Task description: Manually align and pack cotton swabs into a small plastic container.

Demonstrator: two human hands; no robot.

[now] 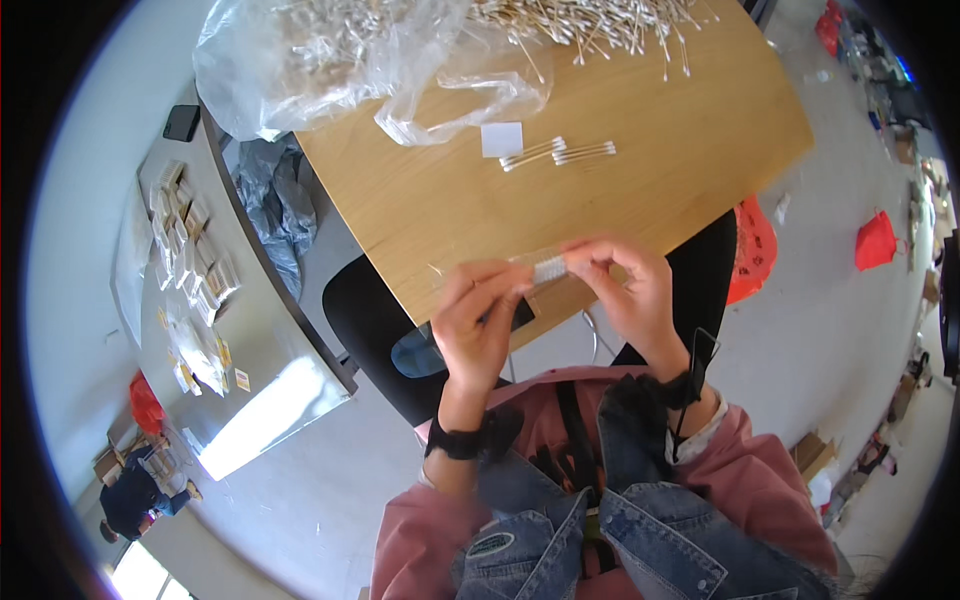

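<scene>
My left hand point(475, 322) and my right hand point(632, 290) are raised over the near edge of the wooden table point(690, 150). Between them, pinched by the fingertips of both, is a small pack of cotton swabs point(548, 269), its white tips side by side in what looks like clear film. Fingers cover both its ends. Farther up the table lie two small groups of swabs, a left group point(532, 154) and a right group point(585, 152), beside a white square card point(501, 140). Loose cotton swabs point(600, 25) are heaped at the far edge.
A large clear plastic bag point(300, 75) of swabs covers the table's far left. On a side table point(300, 400) at left are many small packs point(190, 240) and a black phone point(181, 122). A black chair point(705, 270) stands under the near edge; a red bag point(876, 241) lies right.
</scene>
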